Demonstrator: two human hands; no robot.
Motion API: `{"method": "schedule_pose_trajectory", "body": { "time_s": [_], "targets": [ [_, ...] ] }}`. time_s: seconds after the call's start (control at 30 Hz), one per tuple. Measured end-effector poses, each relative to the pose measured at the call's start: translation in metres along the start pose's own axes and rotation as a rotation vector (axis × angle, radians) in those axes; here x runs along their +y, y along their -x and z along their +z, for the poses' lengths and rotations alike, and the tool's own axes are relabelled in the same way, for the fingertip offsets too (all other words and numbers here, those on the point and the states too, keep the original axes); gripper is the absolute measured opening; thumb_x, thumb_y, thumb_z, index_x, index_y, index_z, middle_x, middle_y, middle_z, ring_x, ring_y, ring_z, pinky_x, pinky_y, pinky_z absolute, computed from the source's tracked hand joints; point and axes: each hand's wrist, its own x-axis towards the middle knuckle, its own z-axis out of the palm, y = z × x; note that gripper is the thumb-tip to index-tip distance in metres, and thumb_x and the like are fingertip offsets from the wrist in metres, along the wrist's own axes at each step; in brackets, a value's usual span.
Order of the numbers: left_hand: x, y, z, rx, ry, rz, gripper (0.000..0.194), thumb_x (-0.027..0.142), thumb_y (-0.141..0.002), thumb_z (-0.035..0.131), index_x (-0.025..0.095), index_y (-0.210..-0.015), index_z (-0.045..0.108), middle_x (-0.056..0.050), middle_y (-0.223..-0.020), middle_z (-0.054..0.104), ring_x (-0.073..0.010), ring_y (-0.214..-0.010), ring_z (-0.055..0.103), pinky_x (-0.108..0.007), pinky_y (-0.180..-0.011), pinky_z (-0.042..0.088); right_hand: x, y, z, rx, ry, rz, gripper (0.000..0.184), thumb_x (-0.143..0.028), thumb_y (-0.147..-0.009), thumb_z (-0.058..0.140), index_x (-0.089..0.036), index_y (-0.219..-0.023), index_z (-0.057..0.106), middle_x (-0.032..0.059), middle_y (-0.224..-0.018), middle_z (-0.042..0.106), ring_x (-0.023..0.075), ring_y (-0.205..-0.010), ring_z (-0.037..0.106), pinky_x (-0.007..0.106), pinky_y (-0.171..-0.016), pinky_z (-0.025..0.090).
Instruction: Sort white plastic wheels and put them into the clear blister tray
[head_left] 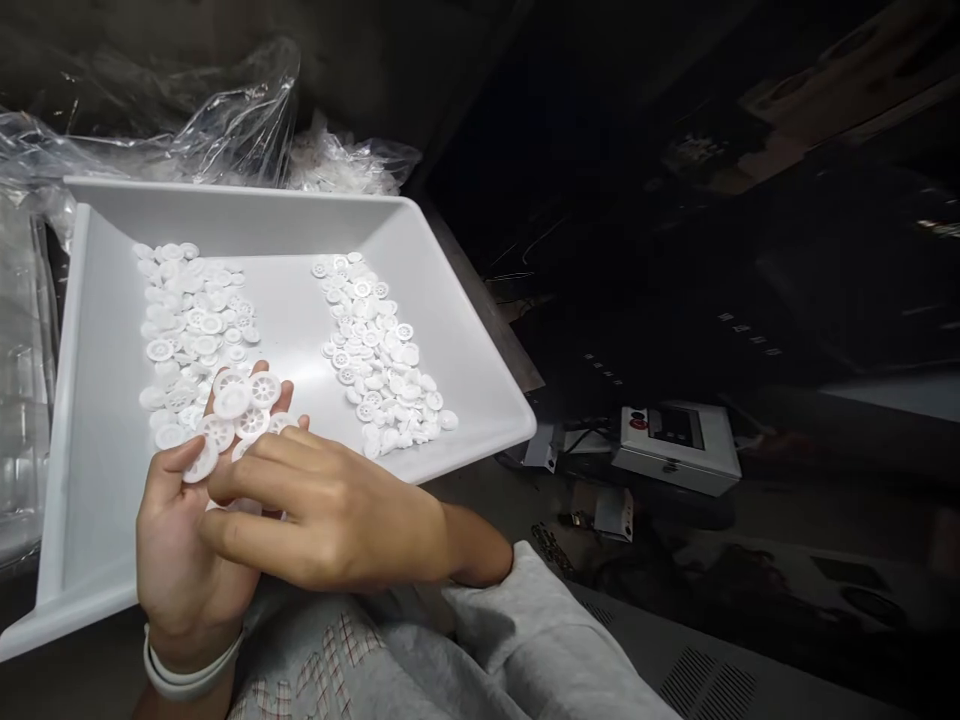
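Observation:
My left hand (187,550), palm up with a pale wristband, cups several small white plastic wheels (251,405) with spoked centres. Over that palm, my right hand (315,505) bends its fingers down onto the wheels; its fingertips are partly hidden, and I cannot make out what they pinch. Both hands are above the near side of a light grey tray (285,280). Inside it lie two heaps of the same white wheels, a left heap (199,320) just beyond my left hand and a right heap (379,355).
Clear plastic bags (247,120) bunch up behind the tray, and more clear plastic (19,380) lies at its left. To the right, a white control box (679,445) with a red button stands beside a dark glossy panel (675,250).

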Motion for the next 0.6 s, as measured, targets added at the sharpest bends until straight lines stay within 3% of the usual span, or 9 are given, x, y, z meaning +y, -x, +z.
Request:
{"method": "schedule_pose_trajectory", "body": {
  "time_s": [0.17,0.33,0.47,0.6],
  "targets": [
    [-0.002,0.000,-0.002,-0.017,-0.018,0.036,0.059,0.028,-0.085,0.045,0.031,-0.144,0.046,0.004,-0.112,0.074,-0.0165,-0.119,0.064,-0.030,-0.106,0.052,0.002,0.006,-0.005,0.066,-0.028,0.075,0.012,-0.009,-0.093,0.059,-0.011,-0.095,0.071,0.0060,-0.099,0.068,0.0114,-0.090,0.056,0.023,-0.083,0.049],
    [-0.001,-0.001,-0.003,-0.001,-0.039,0.036,0.058,0.030,-0.087,0.042,0.030,-0.145,0.046,0.002,-0.122,0.071,-0.0161,-0.120,0.064,-0.029,-0.105,0.052,0.000,0.009,0.000,0.091,-0.033,0.124,0.015,-0.012,-0.095,0.057,-0.012,-0.090,0.072,0.0069,-0.097,0.069,0.0105,-0.085,0.056,0.022,-0.080,0.050],
    [0.001,-0.001,0.000,0.011,0.051,0.015,0.055,0.028,-0.091,0.038,0.032,-0.145,0.046,0.003,-0.121,0.071,-0.0156,-0.118,0.065,-0.029,-0.105,0.051,0.000,0.010,0.005,0.103,-0.026,0.126,0.013,-0.015,-0.094,0.060,-0.012,-0.089,0.072,0.0066,-0.099,0.070,0.0113,-0.091,0.059,0.024,-0.083,0.050],
    [0.003,-0.002,0.004,0.079,0.100,0.001,0.055,0.028,-0.094,0.030,0.027,-0.147,0.044,-0.003,-0.116,0.073,-0.0158,-0.112,0.068,-0.031,-0.108,0.049,0.001,0.011,0.006,0.122,-0.018,0.128,0.020,-0.030,-0.094,0.063,-0.012,-0.092,0.071,0.0050,-0.101,0.071,0.0159,-0.099,0.061,0.030,-0.081,0.050]
  ]
}}
